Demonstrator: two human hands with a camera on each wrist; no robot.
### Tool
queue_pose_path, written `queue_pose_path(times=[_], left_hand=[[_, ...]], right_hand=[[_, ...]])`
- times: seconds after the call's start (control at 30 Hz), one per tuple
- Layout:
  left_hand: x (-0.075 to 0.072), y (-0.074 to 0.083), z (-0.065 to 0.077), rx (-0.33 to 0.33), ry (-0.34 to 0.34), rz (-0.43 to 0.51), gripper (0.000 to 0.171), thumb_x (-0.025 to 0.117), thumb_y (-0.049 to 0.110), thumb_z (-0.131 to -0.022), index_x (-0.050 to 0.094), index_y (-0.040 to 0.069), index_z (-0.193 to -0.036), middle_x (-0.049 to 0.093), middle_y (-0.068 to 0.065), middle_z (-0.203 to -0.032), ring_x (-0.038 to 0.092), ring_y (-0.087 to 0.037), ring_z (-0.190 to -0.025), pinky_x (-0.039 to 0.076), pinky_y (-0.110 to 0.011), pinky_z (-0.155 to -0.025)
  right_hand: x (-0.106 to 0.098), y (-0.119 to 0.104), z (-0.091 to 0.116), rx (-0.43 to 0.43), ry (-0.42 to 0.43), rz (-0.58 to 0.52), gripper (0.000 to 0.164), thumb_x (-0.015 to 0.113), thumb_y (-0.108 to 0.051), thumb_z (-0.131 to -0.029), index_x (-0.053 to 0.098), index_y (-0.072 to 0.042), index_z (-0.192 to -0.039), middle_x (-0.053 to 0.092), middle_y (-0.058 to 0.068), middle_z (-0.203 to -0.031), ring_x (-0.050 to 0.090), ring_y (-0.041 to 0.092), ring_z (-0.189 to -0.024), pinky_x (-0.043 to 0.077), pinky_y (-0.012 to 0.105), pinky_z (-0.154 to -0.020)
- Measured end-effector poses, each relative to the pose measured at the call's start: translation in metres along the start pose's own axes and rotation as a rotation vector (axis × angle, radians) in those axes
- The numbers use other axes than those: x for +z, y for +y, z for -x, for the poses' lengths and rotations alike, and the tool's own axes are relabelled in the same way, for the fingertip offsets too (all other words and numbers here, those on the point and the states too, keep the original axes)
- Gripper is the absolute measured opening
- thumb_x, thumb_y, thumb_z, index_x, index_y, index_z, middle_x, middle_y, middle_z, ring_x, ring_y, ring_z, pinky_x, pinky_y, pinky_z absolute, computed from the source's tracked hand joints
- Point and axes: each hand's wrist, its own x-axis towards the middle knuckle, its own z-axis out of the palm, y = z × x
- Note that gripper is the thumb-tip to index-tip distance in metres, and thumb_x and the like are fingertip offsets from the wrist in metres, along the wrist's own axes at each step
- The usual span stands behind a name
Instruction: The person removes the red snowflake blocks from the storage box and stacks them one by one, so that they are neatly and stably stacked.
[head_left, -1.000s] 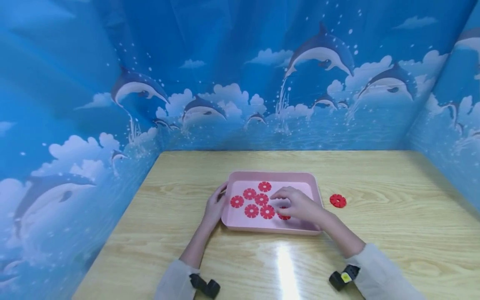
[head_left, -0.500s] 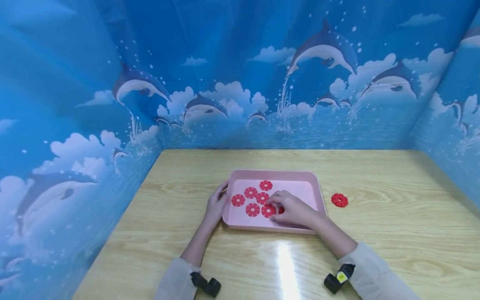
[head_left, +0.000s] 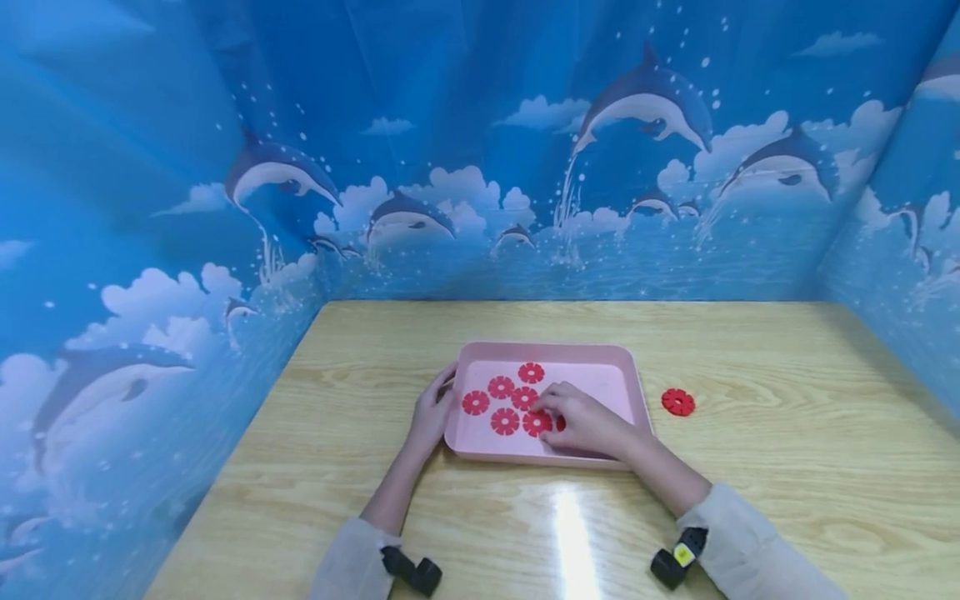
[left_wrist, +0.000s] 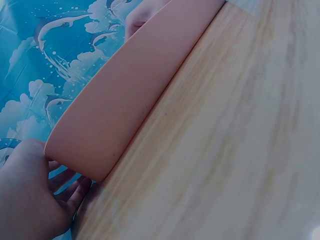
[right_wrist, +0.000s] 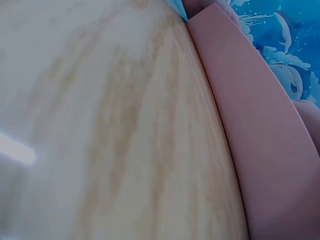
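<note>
A shallow pink tray (head_left: pixel 600 379) stands on the table with several red notched interlocking discs (head_left: pixel 505 422) lying flat in its left and middle part. At the tray's left end, my left hand (head_left: pixel 429 417) holds the side wall; in the left wrist view its bent fingers (left_wrist: pixel 75 192) lie against the outside corner. My right hand (head_left: pixel 585 421) reaches over the front rim into the tray. Its curled fingers and thumb close around a red disc near the front middle, and more red shows in the gap beneath the hand. The right wrist view shows mainly the tray's outer wall (right_wrist: pixel 270 145).
Another red disc (head_left: pixel 678 402) lies on the wooden table (head_left: pixel 787 433), right of the tray. A blue dolphin-print curtain (head_left: pixel 465 150) borders the table at the back and sides. Light glares on the tabletop in front of the tray.
My right hand has come down and slightly left onto the discs, its fingers drawing together. My left hand stays at the tray's left end.
</note>
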Motion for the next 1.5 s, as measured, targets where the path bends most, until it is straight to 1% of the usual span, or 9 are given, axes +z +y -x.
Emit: queue_pose_path(times=[0.13,0.27,0.43,0.6,0.7,0.83,1.1,1.33,1.5], left_hand=[[0.001,-0.001,0.001,0.006,0.0,-0.003,0.044,0.043,0.005,-0.093,0.043,0.009,-0.137,0.042,-0.012,-0.137,0.045,-0.029,-0.118,0.04,-0.038,-0.097],[0.003,-0.002,0.001,0.006,-0.001,-0.003,0.044,0.043,0.005,-0.092,0.043,0.008,-0.137,0.042,-0.013,-0.137,0.045,-0.03,-0.118,0.04,-0.038,-0.097],[0.003,-0.002,0.0,0.007,0.004,-0.013,0.044,0.044,0.005,-0.092,0.044,0.008,-0.136,0.043,-0.013,-0.136,0.046,-0.03,-0.118,0.04,-0.038,-0.097],[0.002,-0.002,0.0,0.012,0.003,-0.018,0.045,0.043,0.005,-0.092,0.044,0.009,-0.136,0.043,-0.013,-0.136,0.045,-0.03,-0.118,0.039,-0.039,-0.098],[0.002,-0.002,0.0,0.013,-0.001,-0.012,0.045,0.043,0.004,-0.092,0.044,0.009,-0.136,0.042,-0.012,-0.137,0.045,-0.03,-0.118,0.039,-0.039,-0.098],[0.002,-0.001,0.001,0.005,0.0,-0.009,0.046,0.043,0.005,-0.091,0.044,0.01,-0.137,0.042,-0.012,-0.137,0.045,-0.029,-0.118,0.039,-0.039,-0.097],[0.001,0.001,0.002,0.004,0.018,-0.021,0.044,0.045,0.006,-0.092,0.045,0.009,-0.136,0.043,-0.012,-0.136,0.046,-0.029,-0.117,0.04,-0.039,-0.097],[0.001,0.001,0.002,-0.001,0.016,-0.008,0.044,0.045,0.006,-0.092,0.045,0.009,-0.136,0.043,-0.012,-0.137,0.046,-0.029,-0.117,0.04,-0.038,-0.097],[0.001,0.0,0.001,0.0,0.026,-0.005,0.044,0.045,0.005,-0.091,0.045,0.008,-0.135,0.044,-0.012,-0.136,0.047,-0.029,-0.117,0.04,-0.037,-0.097]], right_hand=[[0.0,0.0,0.002,0.017,0.025,-0.022,0.036,0.074,-0.019,-0.073,0.066,-0.008,-0.106,0.053,-0.002,-0.098,0.045,0.008,-0.078,0.046,0.019,-0.062],[-0.003,-0.002,0.005,0.039,0.042,-0.041,0.036,0.076,-0.019,-0.073,0.066,-0.008,-0.105,0.053,-0.001,-0.102,0.048,0.009,-0.082,0.049,0.021,-0.067],[-0.011,-0.004,0.008,0.064,0.065,-0.03,0.036,0.075,-0.017,-0.072,0.065,-0.01,-0.106,0.054,-0.001,-0.105,0.052,0.014,-0.095,0.051,0.029,-0.08],[-0.023,-0.005,0.012,0.061,0.097,-0.024,0.035,0.075,-0.017,-0.073,0.065,-0.011,-0.106,0.056,-0.001,-0.105,0.051,0.018,-0.101,0.048,0.037,-0.086],[-0.03,-0.004,0.016,0.049,0.125,-0.032,0.033,0.074,-0.016,-0.074,0.065,-0.011,-0.105,0.057,0.001,-0.106,0.051,0.02,-0.102,0.047,0.041,-0.086],[-0.038,-0.001,0.023,0.059,0.158,-0.032,0.035,0.075,-0.016,-0.073,0.065,-0.011,-0.106,0.057,0.002,-0.108,0.051,0.022,-0.103,0.047,0.042,-0.086],[-0.055,0.006,0.038,0.143,0.179,-0.043,0.039,0.075,-0.01,-0.072,0.064,-0.01,-0.11,0.055,0.005,-0.11,0.05,0.025,-0.104,0.051,0.044,-0.08],[-0.07,0.016,0.054,0.157,0.235,-0.025,0.039,0.075,-0.009,-0.072,0.064,-0.005,-0.109,0.056,0.011,-0.112,0.048,0.034,-0.109,0.046,0.052,-0.085],[-0.079,0.024,0.065,0.155,0.285,-0.014,0.039,0.075,-0.006,-0.072,0.064,-0.003,-0.109,0.056,0.01,-0.106,0.052,0.032,-0.1,0.049,0.05,-0.08]])
